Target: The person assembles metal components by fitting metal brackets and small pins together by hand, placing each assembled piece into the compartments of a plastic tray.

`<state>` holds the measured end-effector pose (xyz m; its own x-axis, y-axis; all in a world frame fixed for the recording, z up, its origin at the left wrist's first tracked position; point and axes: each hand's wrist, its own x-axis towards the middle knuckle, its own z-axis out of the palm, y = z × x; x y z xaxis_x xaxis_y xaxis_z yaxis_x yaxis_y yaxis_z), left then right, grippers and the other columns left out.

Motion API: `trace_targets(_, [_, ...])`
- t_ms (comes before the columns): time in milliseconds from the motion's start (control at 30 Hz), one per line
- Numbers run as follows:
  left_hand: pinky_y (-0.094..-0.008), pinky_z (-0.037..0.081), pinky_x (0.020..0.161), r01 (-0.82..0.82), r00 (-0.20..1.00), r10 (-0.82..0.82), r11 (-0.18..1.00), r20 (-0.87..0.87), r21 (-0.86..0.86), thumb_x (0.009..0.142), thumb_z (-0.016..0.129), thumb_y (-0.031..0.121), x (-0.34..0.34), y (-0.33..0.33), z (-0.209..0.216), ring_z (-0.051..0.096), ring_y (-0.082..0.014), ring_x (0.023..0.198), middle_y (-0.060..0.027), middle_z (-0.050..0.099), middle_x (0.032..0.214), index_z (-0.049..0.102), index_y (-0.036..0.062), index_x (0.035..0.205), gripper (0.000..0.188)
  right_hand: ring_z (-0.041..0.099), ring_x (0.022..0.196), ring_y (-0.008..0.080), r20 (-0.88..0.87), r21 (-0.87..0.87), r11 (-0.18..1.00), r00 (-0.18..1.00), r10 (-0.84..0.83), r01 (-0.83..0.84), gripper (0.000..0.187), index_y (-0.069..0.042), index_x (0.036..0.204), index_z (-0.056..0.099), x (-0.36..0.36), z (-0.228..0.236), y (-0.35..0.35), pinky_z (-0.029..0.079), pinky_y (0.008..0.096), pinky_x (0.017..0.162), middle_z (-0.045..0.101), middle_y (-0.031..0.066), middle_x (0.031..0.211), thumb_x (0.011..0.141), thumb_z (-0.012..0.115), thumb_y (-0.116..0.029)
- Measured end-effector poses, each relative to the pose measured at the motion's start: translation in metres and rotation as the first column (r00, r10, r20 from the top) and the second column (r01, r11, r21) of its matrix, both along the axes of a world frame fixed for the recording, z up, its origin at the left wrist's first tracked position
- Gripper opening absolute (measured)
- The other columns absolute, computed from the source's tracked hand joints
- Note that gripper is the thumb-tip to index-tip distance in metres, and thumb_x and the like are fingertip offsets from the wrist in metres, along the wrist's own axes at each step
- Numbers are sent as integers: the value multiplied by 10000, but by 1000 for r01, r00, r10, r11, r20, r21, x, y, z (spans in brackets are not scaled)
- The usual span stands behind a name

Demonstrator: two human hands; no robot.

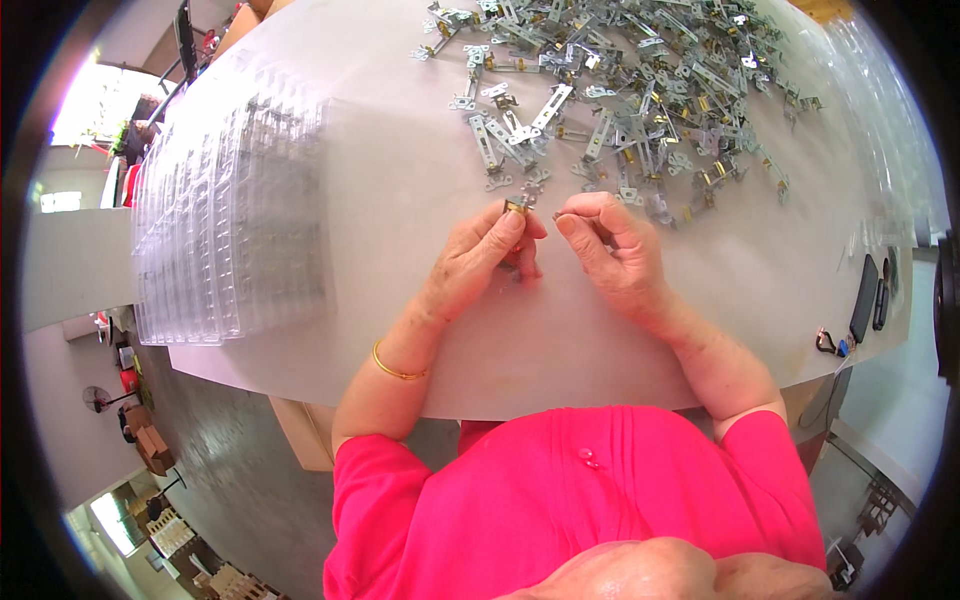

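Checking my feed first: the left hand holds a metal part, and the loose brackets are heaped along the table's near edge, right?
No: the head view shows the loose brackets heaped toward the far side of the table, not its near edge. The left hand does hold a metal part.

Forearms angled inward, left fingers and right fingers in pinches, just apart.

Silver and brassy metal parts, pale grey table, pink shirt, gold bangle.
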<state>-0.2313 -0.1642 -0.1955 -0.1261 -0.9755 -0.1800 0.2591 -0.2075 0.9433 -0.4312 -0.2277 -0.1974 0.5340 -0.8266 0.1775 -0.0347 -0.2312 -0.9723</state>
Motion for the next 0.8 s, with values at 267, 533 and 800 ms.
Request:
trace_targets(267, [-236,379,511,32,978,-30,999,208,-7,1064,426,394,-2,2,4,512,-82,546,-5,537,644,601,28,984,413,417,632,22,72,-6,999,996,-46,47,97,-59,1052,621,5,2,1,362,210,547,538,-46,733,983,640,-125])
trace_targets(533, [-249,373,504,-41,924,54,998,377,-42,1065,454,333,-6,3,11,460,-79,531,9,504,616,611,30,944,362,424,636,40,67,22,1000,997,-23,22,79,-52,1025,619,4,1,2,372,217,557,529,-34,738,977,641,-111])
trace_targets(800, [-360,417,535,61,712,218,927,668,-369,1011,551,201,-4,2,5,473,-281,531,-136,522,672,567,10,890,226,445,634,42,83,111,994,997,-1,-8,180,-41,1148,551,5,4,3,385,218,563,504,-24,718,990,616,-99])
